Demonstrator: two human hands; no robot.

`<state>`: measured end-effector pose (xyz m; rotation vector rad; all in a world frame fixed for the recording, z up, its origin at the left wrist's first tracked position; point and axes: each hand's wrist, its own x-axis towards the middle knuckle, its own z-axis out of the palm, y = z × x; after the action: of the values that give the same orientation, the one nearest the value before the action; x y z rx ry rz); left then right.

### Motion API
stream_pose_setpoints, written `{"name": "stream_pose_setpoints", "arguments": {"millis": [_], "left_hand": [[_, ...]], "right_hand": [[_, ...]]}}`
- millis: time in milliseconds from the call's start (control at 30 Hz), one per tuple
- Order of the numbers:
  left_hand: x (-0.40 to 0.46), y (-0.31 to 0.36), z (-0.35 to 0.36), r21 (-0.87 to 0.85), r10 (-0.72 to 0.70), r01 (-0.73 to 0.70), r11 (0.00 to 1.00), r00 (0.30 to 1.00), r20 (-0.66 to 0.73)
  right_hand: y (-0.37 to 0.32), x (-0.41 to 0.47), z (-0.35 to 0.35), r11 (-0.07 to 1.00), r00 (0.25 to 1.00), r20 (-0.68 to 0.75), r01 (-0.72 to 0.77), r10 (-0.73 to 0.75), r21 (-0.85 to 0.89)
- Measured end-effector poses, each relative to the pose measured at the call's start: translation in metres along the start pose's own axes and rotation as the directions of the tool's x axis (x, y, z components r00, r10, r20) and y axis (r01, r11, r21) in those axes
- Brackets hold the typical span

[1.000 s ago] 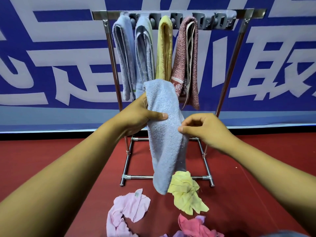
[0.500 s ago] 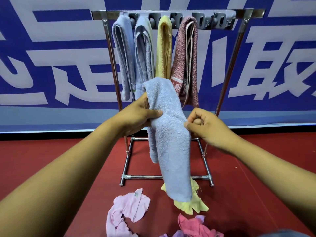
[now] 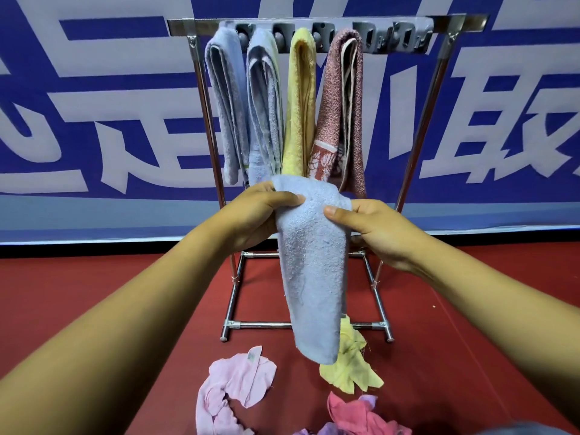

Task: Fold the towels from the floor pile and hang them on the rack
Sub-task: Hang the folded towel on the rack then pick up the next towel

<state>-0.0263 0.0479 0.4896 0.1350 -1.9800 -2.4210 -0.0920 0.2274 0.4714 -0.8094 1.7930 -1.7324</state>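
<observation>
Head view, one moment: the left hand (image 3: 260,211) and right hand (image 3: 370,227) both grip the top fold of a light blue towel (image 3: 314,268), thumbs on the near face, fingers curled behind, so the cloth hangs doubled and straight down between them in front of the rack (image 3: 201,98). Holding at the upper fold lets gravity pull the layers flat; judged as the last smoothing of the fold before hanging. The towel's lower end dangles above the floor (image 3: 94,293), overlapping in view the yellow cloth (image 3: 348,368) of the pile, contact not determinable. On the rack's top bar four folded towels already hang side by side from the left end: a pale blue towel (image 3: 224,102), a blue-grey towel (image 3: 263,102), a yellow towel (image 3: 299,98), a reddish patterned towel (image 3: 342,102). The right stretch of the bar, with its grey clip strip (image 3: 392,37), is bare, which is probably where this one goes, just beside the reddish towel. Remaining pile at the near edge of the floor: the yellow cloth, a pink cloth (image 3: 232,387), a red cloth (image 3: 354,416), a lilac scrap (image 3: 326,430) partly cut off by the frame. Estimate: task past halfway, several pieces left. Next move calls for lifting the fold over the bar without letting the layers slip apart; risk is the loose terry sliding off unevenly
</observation>
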Motion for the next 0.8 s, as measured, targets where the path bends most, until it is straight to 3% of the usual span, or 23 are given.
{"name": "stream_pose_setpoints", "arguments": {"millis": [100, 200, 333, 467, 567, 733, 800], "left_hand": [[0.001, -0.007, -0.003, -0.006, -0.014, 0.014, 1.000, 1.000, -0.026], [-0.003, -0.015, -0.008, 0.101, -0.020, 0.022, 0.995, 1.000, -0.017], [-0.009, -0.025, -0.005, 0.194, -0.051, 0.025, 0.981, 0.990, 0.134], [-0.008, -0.026, -0.004, 0.217, -0.040, 0.019, 0.976, 0.995, 0.092], [-0.007, -0.025, -0.006, 0.235, -0.033, 0.011, 0.972, 0.995, 0.094], [-0.007, -0.023, -0.007, 0.220, -0.020, -0.006, 0.975, 0.993, 0.117], [-0.007, -0.023, -0.007, 0.201, -0.012, -0.010, 0.980, 0.994, 0.109]], "right_hand": [[0.002, 0.002, 0.000, 0.996, 0.999, 0.013, 0.031, -0.030, -0.084], [0.001, 0.003, -0.002, 0.994, 0.999, 0.021, 0.037, -0.035, -0.102], [-0.004, 0.004, -0.002, 0.986, 0.999, 0.023, 0.033, -0.029, -0.162], [-0.006, 0.002, -0.006, 0.999, 0.996, 0.087, 0.014, -0.011, -0.035], [-0.003, 0.001, -0.009, 0.997, 0.991, 0.129, 0.034, -0.026, -0.063], [0.000, -0.005, -0.009, 0.979, 0.999, 0.032, 0.034, -0.029, -0.202], [0.003, -0.006, -0.008, 0.984, 0.999, 0.032, 0.028, -0.023, -0.178]]}}
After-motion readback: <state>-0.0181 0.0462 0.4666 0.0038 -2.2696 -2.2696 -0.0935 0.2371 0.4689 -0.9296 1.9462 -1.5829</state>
